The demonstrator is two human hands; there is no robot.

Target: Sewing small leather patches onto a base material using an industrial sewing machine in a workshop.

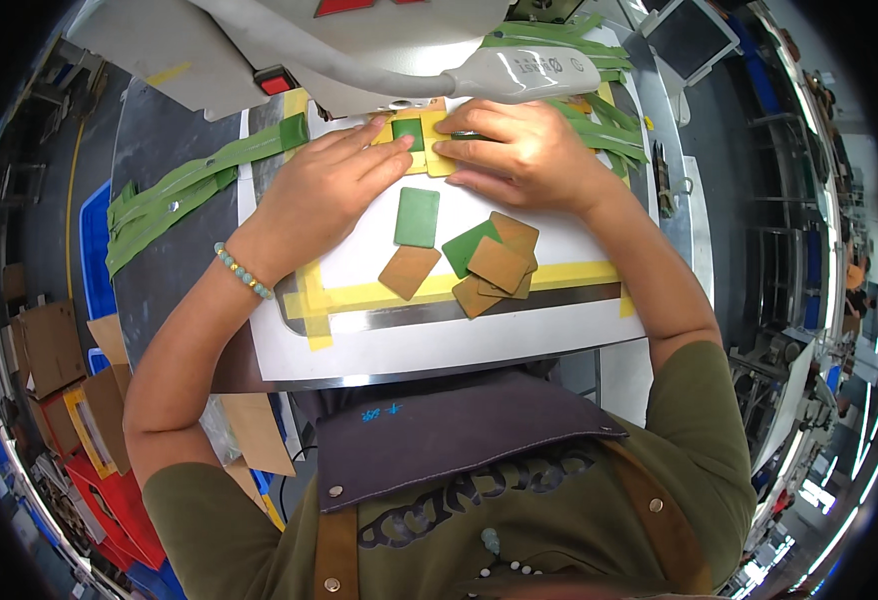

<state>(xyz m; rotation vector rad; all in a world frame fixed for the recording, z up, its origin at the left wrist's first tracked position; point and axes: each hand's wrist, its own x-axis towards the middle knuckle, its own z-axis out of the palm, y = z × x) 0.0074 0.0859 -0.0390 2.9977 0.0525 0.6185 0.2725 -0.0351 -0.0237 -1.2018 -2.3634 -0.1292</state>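
Under the head of a sewing machine (344, 55) lies a yellow frame (441, 165) with a green rectangle (407, 134) showing in its opening. My left hand (324, 190) reaches in from the left, its fingers stretched flat and their tips on the frame's left side. Bent fingers of my right hand (524, 150) grip the frame's right side; a dark green bit shows between them, its kind unclear. Closer to me are a loose green rectangular piece (417, 218), a brown rectangular piece (410, 272) and an overlapping pile of brown (499, 264) and green (469, 246) pieces.
Long green strips (209, 165) lie at the left, and more green strips (604, 135) at the right. Yellow tape (559, 273) crosses the white work surface (359, 345). A pale curved arm with a rounded head (524, 73) hangs above my hands. Cardboard boxes (49, 345) stand lower left.
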